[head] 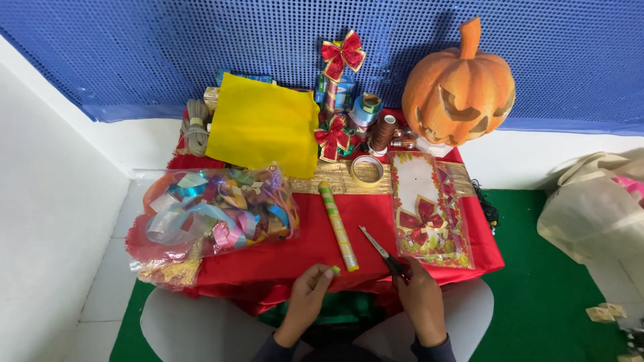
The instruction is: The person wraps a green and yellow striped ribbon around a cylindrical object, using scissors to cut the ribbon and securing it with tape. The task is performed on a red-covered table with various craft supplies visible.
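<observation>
My left hand (307,295) rests at the near edge of the red-covered table (305,245), fingertips close to the near end of a rolled tube of patterned wrapping paper (338,226); whether it touches the roll I cannot tell. My right hand (421,295) grips the handles of a pair of scissors (377,249), whose blades point away to the upper left and lie on the cloth. Just right of the scissors lies a clear gift bag with red poinsettia print (429,211).
A clear bag of coloured ribbons (215,213) fills the table's left. At the back are a yellow felt sheet (263,124), red bows (342,57), thread spools, a tape roll (367,169) and an orange carved pumpkin (459,87). A beige bag (594,208) sits on green flooring at right.
</observation>
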